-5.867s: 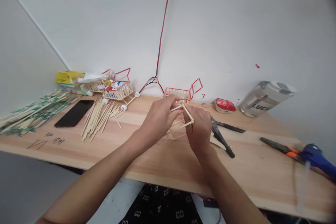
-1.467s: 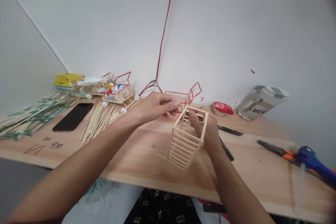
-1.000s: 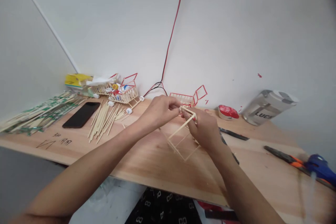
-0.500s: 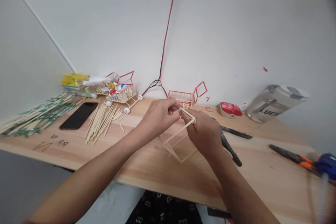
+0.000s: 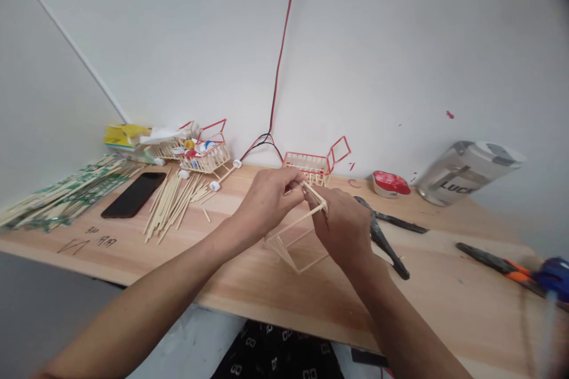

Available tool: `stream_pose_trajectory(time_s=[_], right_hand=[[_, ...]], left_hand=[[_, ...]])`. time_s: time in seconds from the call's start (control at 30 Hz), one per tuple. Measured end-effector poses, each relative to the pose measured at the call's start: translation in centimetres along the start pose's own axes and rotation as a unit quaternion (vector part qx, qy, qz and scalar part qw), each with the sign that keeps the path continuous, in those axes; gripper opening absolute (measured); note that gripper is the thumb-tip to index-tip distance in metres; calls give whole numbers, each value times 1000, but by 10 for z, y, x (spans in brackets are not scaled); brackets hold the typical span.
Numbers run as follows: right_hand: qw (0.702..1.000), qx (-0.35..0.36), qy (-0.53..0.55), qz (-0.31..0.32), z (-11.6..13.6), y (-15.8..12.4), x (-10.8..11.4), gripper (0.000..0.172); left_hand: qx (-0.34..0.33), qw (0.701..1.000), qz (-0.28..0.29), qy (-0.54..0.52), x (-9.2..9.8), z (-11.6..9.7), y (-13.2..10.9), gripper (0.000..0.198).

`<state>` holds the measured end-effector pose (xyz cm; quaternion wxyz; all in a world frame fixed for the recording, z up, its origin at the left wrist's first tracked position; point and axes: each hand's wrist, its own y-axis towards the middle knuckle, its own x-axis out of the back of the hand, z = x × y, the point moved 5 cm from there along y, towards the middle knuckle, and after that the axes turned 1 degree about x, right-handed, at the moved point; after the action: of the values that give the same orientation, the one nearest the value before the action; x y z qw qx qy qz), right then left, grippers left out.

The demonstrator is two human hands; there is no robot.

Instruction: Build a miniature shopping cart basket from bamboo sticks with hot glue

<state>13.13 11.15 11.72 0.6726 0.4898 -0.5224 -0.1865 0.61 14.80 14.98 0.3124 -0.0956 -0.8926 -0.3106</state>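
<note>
A box-shaped frame of thin wooden sticks hangs at a tilt over the middle of the table, between my hands. My right hand is closed around its upper end. The fingers of my left hand are pinched at the far corner of the same frame, close to my right fingertips. What exactly lies between the left fingertips is partly hidden. Behind my hands, against the wall, stands a small stick basket with red-painted edges. Black-handled pliers lie just right of my right hand.
Loose sticks, a phone and green-wrapped chopsticks lie left. Little stick carts with white wheels stand at the back. A red paint dish, a plastic container and an orange-and-black tool are right.
The stick frame has tipped slightly and shifted a little left, together with my right hand. My left hand stays at nearly the same spot, still pinched.
</note>
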Motion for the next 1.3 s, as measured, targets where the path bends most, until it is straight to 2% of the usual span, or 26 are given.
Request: stream_pose_trajectory(time_s=[0.37,0.73,0.97,1.13,1.3], right_hand=[[1000,-3,-4,2,0,-3,-3,28],[1000,-7,19,-10,2,-3,-1,23],[1000,-18,-6,-2,-1,-3,-4,25],[1000,-13,16,-11,1,-5,-5,23],[999,-25,33,-8,1,-6,-6,22]], left_hand=[[-13,999,26,-17,-2,1,-1,16],[-2,999,49,-12,0,1,0,17],[5,995,91,-36,5,0,3,22],[28,997,58,-34,10,4,3,19],[12,999,41,15,10,0,0,15]])
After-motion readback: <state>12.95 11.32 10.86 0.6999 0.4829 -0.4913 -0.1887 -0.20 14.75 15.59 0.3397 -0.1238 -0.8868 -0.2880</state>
